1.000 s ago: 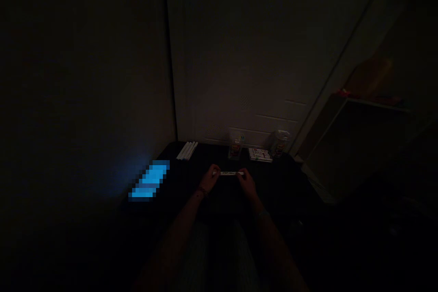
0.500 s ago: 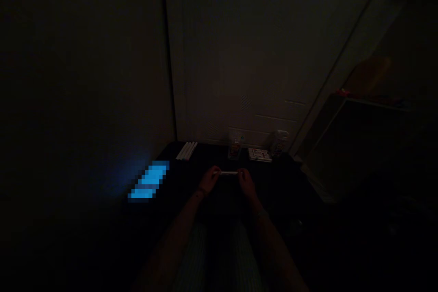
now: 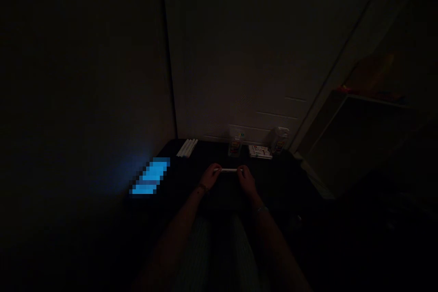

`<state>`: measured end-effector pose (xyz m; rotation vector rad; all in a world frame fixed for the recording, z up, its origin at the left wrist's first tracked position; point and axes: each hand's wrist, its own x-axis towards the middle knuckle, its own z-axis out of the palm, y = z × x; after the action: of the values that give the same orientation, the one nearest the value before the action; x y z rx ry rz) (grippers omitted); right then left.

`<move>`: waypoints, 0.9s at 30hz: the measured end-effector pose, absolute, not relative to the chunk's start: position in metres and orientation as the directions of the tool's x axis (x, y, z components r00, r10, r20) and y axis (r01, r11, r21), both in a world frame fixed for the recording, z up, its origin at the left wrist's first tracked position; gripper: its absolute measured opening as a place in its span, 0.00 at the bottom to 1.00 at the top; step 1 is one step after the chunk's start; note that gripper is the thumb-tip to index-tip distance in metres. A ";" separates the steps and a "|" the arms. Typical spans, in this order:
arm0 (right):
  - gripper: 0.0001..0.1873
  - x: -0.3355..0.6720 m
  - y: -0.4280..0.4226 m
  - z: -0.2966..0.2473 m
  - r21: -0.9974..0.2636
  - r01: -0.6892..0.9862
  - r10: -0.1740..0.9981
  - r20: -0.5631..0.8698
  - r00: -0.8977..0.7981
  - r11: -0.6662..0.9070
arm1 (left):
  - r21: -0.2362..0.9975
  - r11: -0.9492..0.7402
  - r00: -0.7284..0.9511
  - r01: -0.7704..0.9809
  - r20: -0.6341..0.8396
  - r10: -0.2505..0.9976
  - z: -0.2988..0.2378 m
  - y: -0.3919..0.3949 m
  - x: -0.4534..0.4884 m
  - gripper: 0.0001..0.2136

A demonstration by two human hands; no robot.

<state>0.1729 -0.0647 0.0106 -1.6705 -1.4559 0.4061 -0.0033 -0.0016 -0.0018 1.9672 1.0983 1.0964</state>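
The room is very dark. Over a dark table (image 3: 273, 178), my left hand (image 3: 211, 176) and my right hand (image 3: 247, 180) each pinch one end of a short white stick, perhaps a marker (image 3: 228, 170), held level between them. Both hands have their fingers closed on it. My forearms reach in from below.
A glowing blue screen (image 3: 150, 177) lies at the table's left edge. Several white sticks (image 3: 187, 148) lie at the back left. Two small clear containers (image 3: 235, 146) (image 3: 278, 140) and a flat printed pack (image 3: 260, 151) stand by the wall. A dim shelf unit (image 3: 362, 141) is on the right.
The visible white part of the stick between my hands has become shorter as my right hand moved a little left. The view shifted slightly.
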 end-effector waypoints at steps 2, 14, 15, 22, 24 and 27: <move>0.15 0.174 -0.063 0.009 -0.762 0.645 0.922 0.289 0.257 0.058 | 0.818 -0.449 0.300 0.360 0.354 0.886 -0.002 -0.001 -0.003 0.11; 0.15 0.173 -0.061 0.007 -0.767 0.640 0.922 0.281 0.268 0.048 | 0.810 -0.474 0.314 0.347 0.376 0.872 0.001 -0.001 -0.004 0.12; 0.15 0.173 -0.061 0.007 -0.767 0.640 0.920 0.285 0.268 0.052 | 0.808 -0.475 0.320 0.348 0.374 0.870 0.000 -0.001 -0.004 0.12; 0.13 0.175 -0.061 0.007 -0.758 0.651 0.923 0.279 0.267 0.041 | 0.800 -0.484 0.322 0.355 0.381 0.867 -0.004 0.001 -0.004 0.12; 0.14 0.176 -0.061 0.007 -0.750 0.661 0.926 0.268 0.265 0.028 | 0.800 -0.482 0.322 0.356 0.380 0.867 -0.003 0.000 -0.003 0.11; 0.14 0.177 -0.061 0.007 -0.743 0.668 0.925 0.278 0.258 0.037 | 0.805 -0.461 0.327 0.373 0.352 0.877 0.001 -0.002 -0.002 0.11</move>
<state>0.1773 -0.0607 0.0072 -1.6993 -1.4807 0.3904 -0.0021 -0.0019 0.0013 1.9867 1.0962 1.0698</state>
